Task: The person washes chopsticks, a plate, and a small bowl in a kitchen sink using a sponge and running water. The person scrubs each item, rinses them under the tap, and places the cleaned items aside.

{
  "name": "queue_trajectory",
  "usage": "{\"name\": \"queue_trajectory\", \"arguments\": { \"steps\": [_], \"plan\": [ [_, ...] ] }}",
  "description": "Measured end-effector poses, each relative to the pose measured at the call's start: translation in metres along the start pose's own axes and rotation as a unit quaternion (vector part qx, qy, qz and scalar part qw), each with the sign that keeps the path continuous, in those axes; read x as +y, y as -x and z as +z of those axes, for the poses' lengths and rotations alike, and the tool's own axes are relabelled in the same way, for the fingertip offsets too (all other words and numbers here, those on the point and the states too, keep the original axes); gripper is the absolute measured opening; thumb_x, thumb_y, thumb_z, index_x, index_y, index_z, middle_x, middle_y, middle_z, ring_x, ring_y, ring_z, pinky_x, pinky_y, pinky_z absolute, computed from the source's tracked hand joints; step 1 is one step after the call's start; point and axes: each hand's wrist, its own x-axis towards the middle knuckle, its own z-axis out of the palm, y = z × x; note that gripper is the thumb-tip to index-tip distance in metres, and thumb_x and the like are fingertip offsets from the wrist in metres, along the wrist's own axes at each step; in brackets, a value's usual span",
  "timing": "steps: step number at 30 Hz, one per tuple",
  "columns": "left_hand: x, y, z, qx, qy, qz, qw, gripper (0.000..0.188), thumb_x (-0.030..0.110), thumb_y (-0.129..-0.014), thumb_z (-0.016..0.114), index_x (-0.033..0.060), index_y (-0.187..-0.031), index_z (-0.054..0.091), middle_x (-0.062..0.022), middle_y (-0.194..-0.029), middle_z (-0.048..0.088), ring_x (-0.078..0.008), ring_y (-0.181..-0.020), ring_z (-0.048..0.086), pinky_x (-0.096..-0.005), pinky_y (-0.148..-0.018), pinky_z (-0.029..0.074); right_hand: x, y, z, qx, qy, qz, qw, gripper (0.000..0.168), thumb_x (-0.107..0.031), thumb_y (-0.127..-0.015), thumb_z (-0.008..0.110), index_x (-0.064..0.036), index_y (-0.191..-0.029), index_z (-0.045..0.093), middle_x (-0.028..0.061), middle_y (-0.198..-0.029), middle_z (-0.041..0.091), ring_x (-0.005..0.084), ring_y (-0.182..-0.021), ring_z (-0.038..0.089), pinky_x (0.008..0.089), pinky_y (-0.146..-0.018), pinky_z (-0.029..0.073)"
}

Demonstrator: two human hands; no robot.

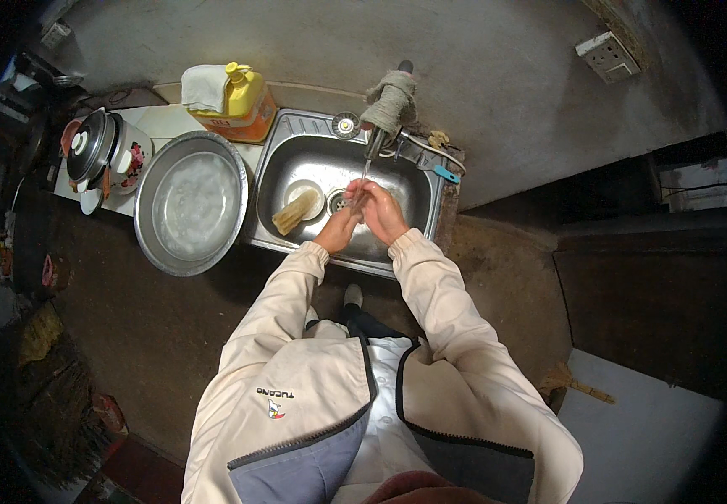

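Observation:
Water runs from a metal faucet [374, 143], its upper part wrapped in grey cloth, onto my two hands over a stainless steel sink [281, 151]. My left hand [338, 228] touches my right hand [381, 209]; their fingers meet under the stream, and neither holds an object that I can see. To their left in the basin, a beige, fibrous roll, perhaps a loofah [294, 213], lies partly over a round whitish dish [315, 192]. The drain [337, 203] shows just beside my fingers.
Left of the sink, a large metal basin [239, 214] holds cloudy water. Behind it stand a yellow and orange jug [253, 101] with a white cloth [204, 88] and a lidded pot [133, 142]. A blue-handled brush or scraper [445, 174] lies on the sink's right rim.

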Motion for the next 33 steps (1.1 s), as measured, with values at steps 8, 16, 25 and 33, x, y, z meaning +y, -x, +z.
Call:
{"name": "queue_trajectory", "arguments": {
  "steps": [8, 16, 25, 33],
  "plan": [
    [0.003, 0.001, 0.002, 0.032, 0.055, 0.045, 0.997, 0.034, 0.009, -0.094, 0.043, -0.0031, -0.125, 0.042, -0.018, -0.12, 0.053, -0.0258, -0.115, 0.048, -0.0327, -0.099, 0.036, 0.014, -0.015, -0.011, -0.02, 0.071, -0.019, 0.997, 0.032, -0.019, -0.097, 0.039, 0.001, -0.12, 0.048, -0.003, -0.066, 0.041, 0.0079, -0.061, 0.039, 0.0209, -0.057, 0.033],
    [0.012, 0.006, -0.003, 0.033, 0.075, 0.028, 0.996, 0.023, 0.009, -0.093, 0.045, -0.0051, -0.11, 0.052, -0.0186, -0.106, 0.059, -0.026, -0.105, 0.055, -0.0343, -0.092, 0.041, 0.018, -0.015, -0.022, -0.077, 0.081, -0.024, 0.993, 0.039, -0.014, -0.094, 0.041, 0.002, -0.129, 0.042, 0.0036, -0.078, 0.053, 0.0131, -0.079, 0.051, 0.0272, -0.08, 0.041],
    [0.008, 0.002, -0.004, 0.037, 0.0, 0.049, 0.998, 0.021, 0.008, -0.091, 0.047, -0.004, -0.107, 0.052, -0.0197, -0.096, 0.061, -0.0271, -0.091, 0.059, -0.035, -0.082, 0.045, 0.015, -0.014, -0.021, -0.086, 0.048, -0.045, 0.994, 0.04, -0.009, -0.093, 0.037, 0.007, -0.13, 0.038, 0.0025, -0.078, 0.051, 0.0121, -0.08, 0.054, 0.026, -0.079, 0.043],
    [-0.009, -0.007, -0.009, -0.028, 0.087, -0.012, 0.996, 0.022, 0.012, -0.093, 0.048, 0.0019, -0.11, 0.056, -0.0038, -0.077, 0.056, -0.013, -0.068, 0.05, -0.0295, -0.063, 0.043, 0.008, -0.001, -0.023, -0.119, 0.261, -0.085, 0.954, 0.042, -0.014, -0.094, 0.048, 0.003, -0.132, 0.038, 0.0165, -0.126, 0.052, 0.019, -0.114, 0.051, 0.0295, -0.092, 0.042]
  ]
}}
